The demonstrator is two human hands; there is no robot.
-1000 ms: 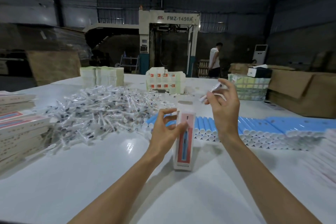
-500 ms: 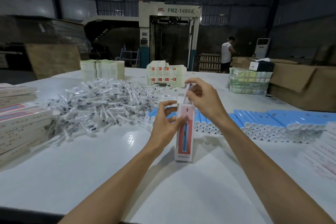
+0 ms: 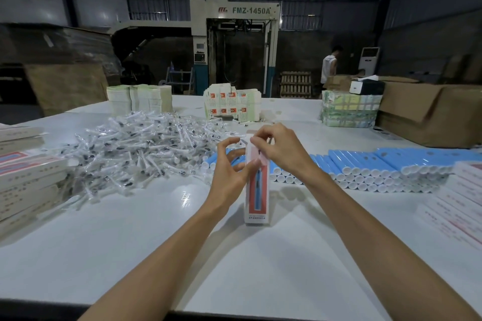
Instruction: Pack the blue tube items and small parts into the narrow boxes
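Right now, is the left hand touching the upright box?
Touching. The head view shows the left hand gripping the box, with the thumb pressed on its front left edge near the top.

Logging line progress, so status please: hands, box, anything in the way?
Left hand grips narrow box, upright on table. Right hand pinches at its top. Blue tubes lie behind, nothing blocking.

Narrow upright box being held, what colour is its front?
Narrow upright box: red front, blue centre strip; head view.
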